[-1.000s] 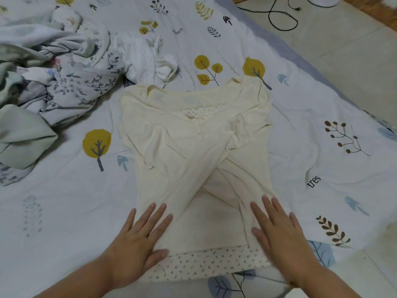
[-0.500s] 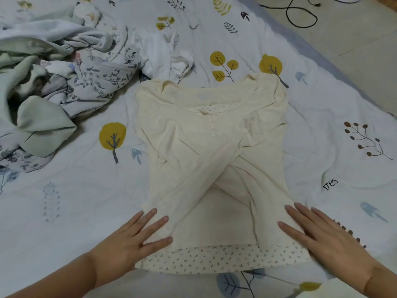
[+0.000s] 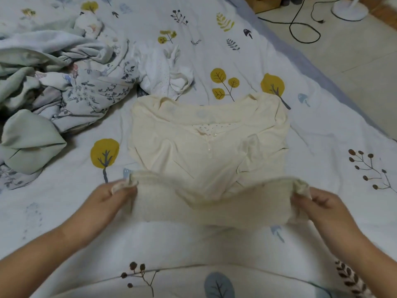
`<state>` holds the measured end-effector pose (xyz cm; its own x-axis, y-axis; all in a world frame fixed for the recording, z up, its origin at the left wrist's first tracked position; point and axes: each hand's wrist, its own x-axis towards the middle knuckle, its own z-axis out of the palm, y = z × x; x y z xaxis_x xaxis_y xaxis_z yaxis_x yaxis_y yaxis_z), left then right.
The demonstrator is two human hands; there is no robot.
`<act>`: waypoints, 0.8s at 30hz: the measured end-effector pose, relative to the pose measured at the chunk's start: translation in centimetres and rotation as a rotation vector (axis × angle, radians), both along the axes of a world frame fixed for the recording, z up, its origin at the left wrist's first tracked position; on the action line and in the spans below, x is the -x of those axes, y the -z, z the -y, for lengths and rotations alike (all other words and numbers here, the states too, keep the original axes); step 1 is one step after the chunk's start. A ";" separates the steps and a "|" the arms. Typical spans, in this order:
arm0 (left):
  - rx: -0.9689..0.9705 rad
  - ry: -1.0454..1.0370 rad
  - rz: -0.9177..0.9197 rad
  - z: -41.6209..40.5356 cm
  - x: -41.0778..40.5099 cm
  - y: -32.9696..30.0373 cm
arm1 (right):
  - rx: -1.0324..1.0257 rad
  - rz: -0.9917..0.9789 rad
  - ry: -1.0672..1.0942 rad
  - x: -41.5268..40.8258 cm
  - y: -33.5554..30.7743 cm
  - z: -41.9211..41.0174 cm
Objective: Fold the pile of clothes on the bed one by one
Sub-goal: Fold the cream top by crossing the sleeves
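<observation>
Both hands are on the cream top (image 3: 206,147) now, one at each bottom corner. The left hand (image 3: 111,198) has its fingers curled round the left corner of the hem, the cloth bunched between thumb and fingers; the fingertips themselves are tucked under the fabric, so I can't see how they lie. The right hand (image 3: 322,203) does the same on the other corner, pinching a wad of hem, its fingertips buried in the folds too. Between the two sets of fingers the hem hangs lifted off the sheet (image 3: 236,46) in a sagging band, and it's blurred, so the dotted trim is hard to make out there. Beyond the fingers, the upper part of the top lies flat on the bed, neckline away from the person, sleeves folded in across the chest, a short row of buttons just showing under the neck. The lifted band covers the lower part, so where the sleeves end is hidden.

Past the left hand's fingers and off to that side sits the pile of clothes (image 3: 53,82): pale green cloth, a flowered piece, all tangled and cut off by the edge of view. A white dotted garment (image 3: 167,72) lies crumpled just beyond the top's collar, near it, perhaps touching. Far off beyond the right fingers, a black cord (image 3: 300,33) loops on the floor (image 3: 354,61).
</observation>
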<state>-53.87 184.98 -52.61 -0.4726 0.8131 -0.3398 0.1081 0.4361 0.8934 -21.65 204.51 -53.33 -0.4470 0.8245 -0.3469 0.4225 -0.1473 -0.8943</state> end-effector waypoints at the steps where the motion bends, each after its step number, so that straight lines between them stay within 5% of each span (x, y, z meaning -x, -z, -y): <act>1: 0.007 -0.076 0.026 -1.4 0.6 -0.3 | 0.014 -0.019 0.040 0.8 -0.1 -1.3; 9: 0.008 -0.265 0.023 -11.6 5.5 -0.5 | 0.035 -0.003 0.111 7.3 -0.1 -10.4; 14: -0.152 -0.457 -0.052 -16.2 7.9 -1.1 | 0.170 -0.236 0.198 10.8 -1.3 -15.2; 17: 0.021 -0.566 -0.162 -17.9 8.6 1.5 | 0.140 0.042 0.200 12.1 1.5 -17.0; 20: 0.335 -0.449 -0.274 -18.0 7.5 4.4 | 0.051 0.341 0.115 13.5 3.5 -16.9; 24: 0.422 -0.327 -0.548 -17.3 7.0 5.6 | -0.227 0.495 0.128 13.3 4.0 -16.2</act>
<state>-60.85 202.25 -58.24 -0.8575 0.4561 -0.2380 0.2947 0.8148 0.4993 -34.95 220.66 -57.38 -0.1673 0.9401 -0.2972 0.7913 -0.0518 -0.6092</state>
